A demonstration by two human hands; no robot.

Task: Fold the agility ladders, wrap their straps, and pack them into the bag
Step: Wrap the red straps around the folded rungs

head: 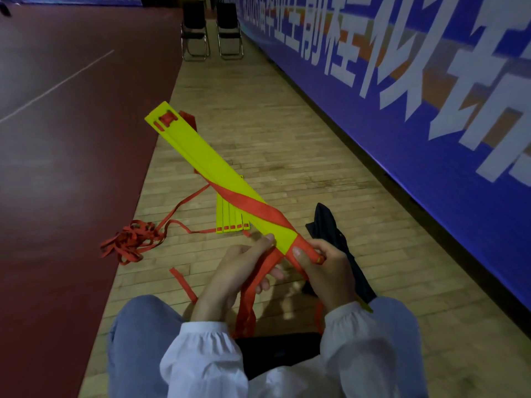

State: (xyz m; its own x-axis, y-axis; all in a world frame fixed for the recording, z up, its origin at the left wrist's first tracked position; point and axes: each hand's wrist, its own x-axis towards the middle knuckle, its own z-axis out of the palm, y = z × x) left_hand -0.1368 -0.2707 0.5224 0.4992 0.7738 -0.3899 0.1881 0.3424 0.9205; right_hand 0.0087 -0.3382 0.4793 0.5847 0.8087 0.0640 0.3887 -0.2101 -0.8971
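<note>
A stacked bundle of yellow ladder rungs (pixel 201 156) slants up to the left in front of me, with a red strap (pixel 253 208) wound diagonally across it. My left hand (pixel 238 271) holds the bundle's near end, and strap lengths hang down between its fingers. My right hand (pixel 321 265) pinches the strap where it leaves the bundle's end. A second set of yellow rungs (pixel 230 216) lies flat on the floor behind, its red strap in a loose tangle (pixel 129 242) to the left. The black bag (pixel 333 237) lies crumpled on the floor at my right.
I sit on a wooden floor strip (pixel 287 133) between a dark red court mat (pixel 71 139) on the left and a blue banner wall (pixel 416 96) on the right. Two folding chairs (pixel 211 33) stand at the far end.
</note>
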